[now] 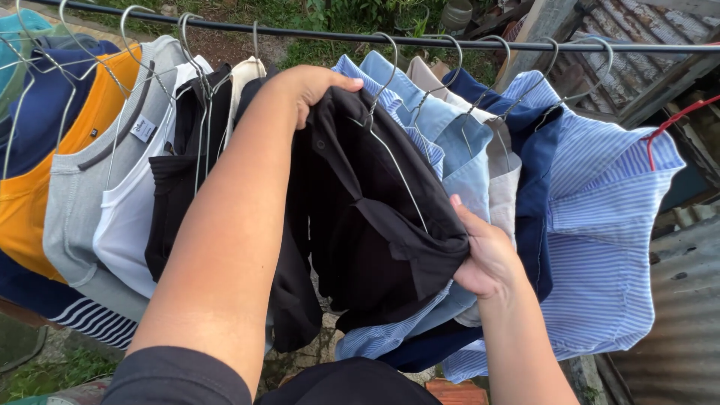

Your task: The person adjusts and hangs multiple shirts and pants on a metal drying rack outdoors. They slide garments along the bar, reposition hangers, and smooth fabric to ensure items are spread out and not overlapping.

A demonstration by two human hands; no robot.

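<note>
A black shirt [360,217] hangs on a wire hanger [390,150] from a dark clothes rail [450,43]. My left hand [315,86] grips the black shirt at its upper left shoulder, close under the rail. My right hand [484,255] holds the shirt's lower right fold, fingers tucked into the fabric. The shirt is bunched and spread between both hands.
Several garments crowd the rail: an orange shirt [30,180], a grey top [90,202], a white shirt [131,217] at left; light blue shirts [450,142] and a blue striped shirt [607,225] at right. Corrugated metal sheet [679,330] lies lower right. Grass and stones lie below.
</note>
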